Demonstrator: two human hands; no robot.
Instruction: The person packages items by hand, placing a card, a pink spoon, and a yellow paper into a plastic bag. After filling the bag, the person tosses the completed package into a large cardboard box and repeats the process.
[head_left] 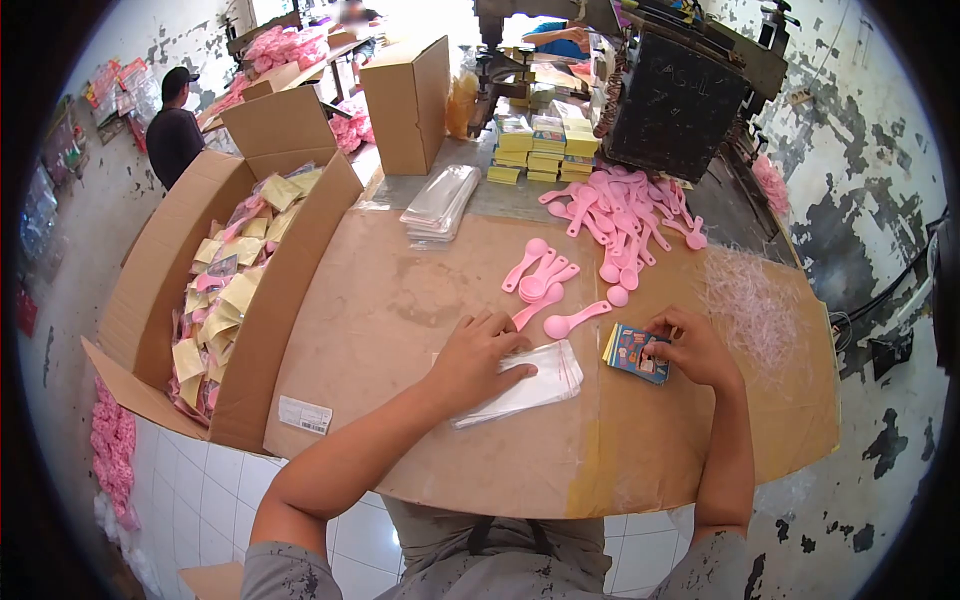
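My left hand [478, 364] rests on a stack of clear plastic bags [545, 385], thumb and fingers apart on top of them. To the right, my right hand [697, 346] grips a small stack of printed cards [633, 352] with blue fronts and yellow edges, low over the cardboard. Just beyond the bags lie several loose pink plastic spoons [541, 276]. One single pink spoon [577, 320] lies between my two hands, its round bowl toward the left. A large heap of pink spoons [625, 215] sits farther back.
An open carton [285, 310] at left holds many packed spoons with cards. More plastic bags [440, 205] and stacked cards [540, 145] stand at the back, beside a dark machine [675, 105]. Plastic strips [752, 310] lie at right. A person [175, 130] is at far left.
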